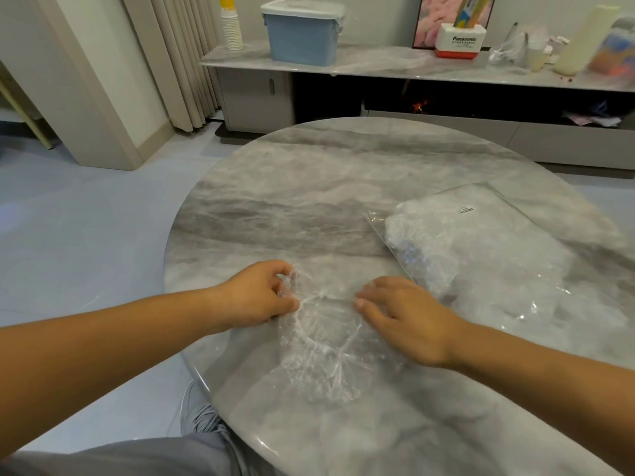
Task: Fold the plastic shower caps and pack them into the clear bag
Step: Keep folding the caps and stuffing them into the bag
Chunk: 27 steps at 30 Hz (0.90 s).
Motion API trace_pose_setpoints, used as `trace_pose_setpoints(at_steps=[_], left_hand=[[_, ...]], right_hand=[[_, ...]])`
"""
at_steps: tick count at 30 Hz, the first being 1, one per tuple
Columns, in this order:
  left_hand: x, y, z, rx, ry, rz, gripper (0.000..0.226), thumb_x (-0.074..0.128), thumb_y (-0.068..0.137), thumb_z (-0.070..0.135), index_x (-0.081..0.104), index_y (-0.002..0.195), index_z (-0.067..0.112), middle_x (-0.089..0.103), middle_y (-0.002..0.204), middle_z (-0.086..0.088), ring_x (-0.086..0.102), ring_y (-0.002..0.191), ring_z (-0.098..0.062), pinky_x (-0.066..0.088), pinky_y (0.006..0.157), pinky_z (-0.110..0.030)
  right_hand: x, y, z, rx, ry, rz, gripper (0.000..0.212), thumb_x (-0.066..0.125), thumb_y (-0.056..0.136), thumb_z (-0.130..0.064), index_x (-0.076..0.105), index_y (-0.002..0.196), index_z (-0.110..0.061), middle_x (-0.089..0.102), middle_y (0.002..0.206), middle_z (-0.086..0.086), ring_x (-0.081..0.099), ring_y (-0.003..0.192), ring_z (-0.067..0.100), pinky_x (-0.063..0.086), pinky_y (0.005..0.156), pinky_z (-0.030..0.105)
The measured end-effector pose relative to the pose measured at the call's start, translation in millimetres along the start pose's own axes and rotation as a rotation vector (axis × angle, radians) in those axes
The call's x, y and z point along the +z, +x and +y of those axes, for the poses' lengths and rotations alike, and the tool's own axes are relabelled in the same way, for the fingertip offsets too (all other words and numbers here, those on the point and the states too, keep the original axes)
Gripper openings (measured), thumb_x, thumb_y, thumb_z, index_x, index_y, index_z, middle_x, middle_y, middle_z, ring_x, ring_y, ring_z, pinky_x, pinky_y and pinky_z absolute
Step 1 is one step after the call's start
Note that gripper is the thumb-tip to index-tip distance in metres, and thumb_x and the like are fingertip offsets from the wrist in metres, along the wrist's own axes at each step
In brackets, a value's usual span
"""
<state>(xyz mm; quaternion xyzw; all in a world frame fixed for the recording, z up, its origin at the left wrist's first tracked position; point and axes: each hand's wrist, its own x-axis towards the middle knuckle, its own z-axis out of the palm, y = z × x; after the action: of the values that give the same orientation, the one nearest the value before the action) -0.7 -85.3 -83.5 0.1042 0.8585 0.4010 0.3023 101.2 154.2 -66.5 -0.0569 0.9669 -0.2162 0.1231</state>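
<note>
A clear plastic shower cap (326,341) with a white elastic rim lies spread on the round marble table (309,207) near its front edge. My left hand (261,297) pinches the cap's left edge between thumb and curled fingers. My right hand (409,317) rests flat on the cap's right side, fingers straight and pointing left. The clear bag (481,255) lies to the right of the hands, holding several folded white caps, its open mouth crumpled toward the right hand.
Beyond the table stands a long low cabinet (378,63) carrying a blue lidded bin (302,32), stacked paper cups (232,29), a white and red box (458,41) and other items. My grey trouser knee (192,448) is below the table's left edge.
</note>
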Motion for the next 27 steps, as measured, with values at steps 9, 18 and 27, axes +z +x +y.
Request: trace_pose_setpoints(at_steps=[9, 18, 27], left_hand=[[-4, -11, 5, 0.33, 0.463, 0.222, 0.058, 0.074, 0.088, 0.036, 0.044, 0.137, 0.031, 0.043, 0.131, 0.009, 0.052, 0.112, -0.01, 0.047, 0.096, -0.028], [25, -25, -12, 0.724, 0.717, -0.176, 0.029, 0.075, 0.081, 0.055, 0.073, 0.102, 0.035, 0.051, 0.118, 0.016, 0.046, 0.106, 0.001, 0.038, 0.092, -0.014], [14, -27, 1, 0.463, 0.246, -0.245, 0.01, 0.074, 0.091, 0.024, 0.069, 0.086, 0.031, 0.07, 0.106, 0.009, 0.065, 0.1, -0.008, 0.052, 0.092, -0.027]], right_hand=[[-13, -4, 2, -0.182, -0.134, 0.317, 0.034, 0.052, 0.095, -0.043, 0.068, 0.115, -0.021, 0.054, 0.14, 0.008, 0.043, 0.133, 0.027, 0.043, 0.109, 0.044], [13, -25, 12, -0.193, -0.038, -0.08, 0.04, 0.079, 0.078, -0.055, 0.069, 0.111, -0.035, 0.046, 0.139, -0.015, 0.035, 0.133, 0.002, 0.03, 0.108, 0.015], [17, -22, 11, -0.11, 0.237, -0.005, 0.019, 0.072, 0.086, -0.053, 0.071, 0.091, -0.034, 0.054, 0.122, -0.023, 0.049, 0.118, -0.006, 0.038, 0.095, 0.012]])
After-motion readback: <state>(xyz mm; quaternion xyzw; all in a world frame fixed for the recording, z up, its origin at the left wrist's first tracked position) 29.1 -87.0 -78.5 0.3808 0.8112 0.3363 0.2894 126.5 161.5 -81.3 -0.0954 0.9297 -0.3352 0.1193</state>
